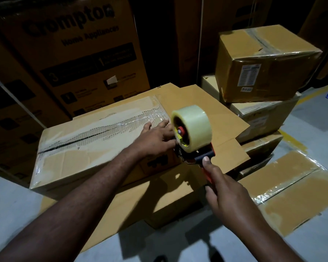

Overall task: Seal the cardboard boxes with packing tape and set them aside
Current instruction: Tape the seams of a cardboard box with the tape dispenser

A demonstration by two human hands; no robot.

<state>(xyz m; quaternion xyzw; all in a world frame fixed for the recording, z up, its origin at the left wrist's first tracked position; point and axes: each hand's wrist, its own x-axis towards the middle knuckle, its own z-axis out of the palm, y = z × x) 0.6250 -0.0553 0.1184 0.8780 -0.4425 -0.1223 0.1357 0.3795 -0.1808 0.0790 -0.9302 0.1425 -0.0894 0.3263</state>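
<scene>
A long brown cardboard box [87, 148] lies in front of me, its top seam covered by a wrinkled strip of clear tape [121, 125]. My left hand [155, 137] lies flat on the box's right end, fingers straight, pressing the tape down. My right hand [222, 188] grips the orange handle of a tape dispenser [193, 148], thumb on its dark pad. The dispenser, carrying a full roll of clear tape [192, 123], sits at the box's right edge, just beside my left fingers.
Flattened cardboard sheets [225, 133] lie under and behind the box. A stack of taped boxes [263, 69] rises at the right. Tall printed appliance cartons [80, 53] wall off the back and left. A flat taped box [295, 188] lies on the grey floor at right.
</scene>
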